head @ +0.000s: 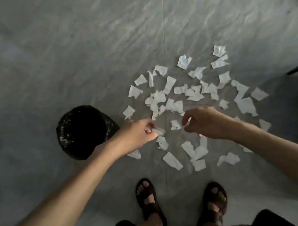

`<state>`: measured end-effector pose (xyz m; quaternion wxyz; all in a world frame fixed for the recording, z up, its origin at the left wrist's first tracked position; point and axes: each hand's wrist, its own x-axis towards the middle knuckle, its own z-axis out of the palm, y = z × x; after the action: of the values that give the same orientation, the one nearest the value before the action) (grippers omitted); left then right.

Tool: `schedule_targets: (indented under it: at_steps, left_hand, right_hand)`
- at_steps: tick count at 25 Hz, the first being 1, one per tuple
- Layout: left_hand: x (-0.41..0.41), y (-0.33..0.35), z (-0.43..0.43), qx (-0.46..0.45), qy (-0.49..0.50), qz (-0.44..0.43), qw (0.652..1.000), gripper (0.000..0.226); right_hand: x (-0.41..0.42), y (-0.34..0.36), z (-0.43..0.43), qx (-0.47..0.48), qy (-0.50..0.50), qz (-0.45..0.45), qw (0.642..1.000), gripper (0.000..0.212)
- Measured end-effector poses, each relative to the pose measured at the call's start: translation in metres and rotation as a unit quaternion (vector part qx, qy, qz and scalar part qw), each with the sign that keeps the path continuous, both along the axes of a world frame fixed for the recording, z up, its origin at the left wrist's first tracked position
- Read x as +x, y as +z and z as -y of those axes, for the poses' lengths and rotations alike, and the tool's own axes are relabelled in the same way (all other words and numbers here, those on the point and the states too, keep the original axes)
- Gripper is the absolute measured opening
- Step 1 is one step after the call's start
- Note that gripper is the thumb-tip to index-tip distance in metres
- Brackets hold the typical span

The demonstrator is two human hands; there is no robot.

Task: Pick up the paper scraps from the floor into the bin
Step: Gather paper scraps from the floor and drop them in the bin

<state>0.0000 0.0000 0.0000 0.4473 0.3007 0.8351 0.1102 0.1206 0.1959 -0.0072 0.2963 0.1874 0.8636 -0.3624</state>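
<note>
Barely begun: dozens of paper scraps (pixel 190 95) strewn mid-floor, right of black-lined bin (pixel 83 131). Left hand (pixel 137 134) pinching one scrap (pixel 159 131); right hand (pixel 203 122) pinched, contents unclear.

paper scraps (pixel 190 95): white, torn, scattered on floor | bin (pixel 84 131): black-lined, upright, left of scraps
</note>
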Motion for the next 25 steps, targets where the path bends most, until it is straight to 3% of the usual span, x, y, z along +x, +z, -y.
schedule_targets:
  at_steps: [2, 4, 9, 14, 17, 19, 22, 25]
  left_hand:
    - [-0.011, -0.061, 0.012, 0.012, 0.011, -0.01, 1.0, 0.025]
    - [-0.025, -0.115, 0.021, 0.0, 0.005, 0.001, 1.0, 0.025]
    - [-0.055, -0.268, 0.043, 0.01, -0.018, -0.002, 1.0, 0.027]
    - [-0.047, -0.383, 0.088, -0.079, -0.173, -0.076, 0.979, 0.025]
    - [-0.025, -0.413, 0.119, -0.067, -0.194, -0.121, 0.971, 0.036]
    - [-0.011, -0.418, 0.138, -0.078, -0.207, -0.172, 0.96, 0.05]
    - [0.003, -0.427, 0.155, -0.105, -0.21, -0.228, 0.945, 0.058]
    - [0.007, -0.446, 0.168, -0.081, -0.213, -0.23, 0.946, 0.049]
  right_hand:
    - [-0.013, -0.072, 0.017, 0.026, 0.045, -0.005, 0.999, 0.017]
    - [-0.025, -0.138, 0.029, 0.043, 0.156, 0.002, 0.987, 0.018]
    - [-0.055, -0.292, 0.052, 0.092, 0.36, -0.062, 0.926, 0.023]
    - [-0.025, -0.4, 0.095, 0.063, 0.514, -0.136, 0.845, 0.035]
    - [0.016, -0.433, 0.113, 0.066, 0.541, -0.147, 0.826, 0.053]
    - [0.042, -0.443, 0.118, 0.098, 0.532, -0.127, 0.832, 0.061]
    - [0.067, -0.453, 0.118, 0.131, 0.48, -0.129, 0.858, 0.048]
    - [0.075, -0.46, 0.122, 0.125, 0.46, -0.139, 0.868, 0.037]
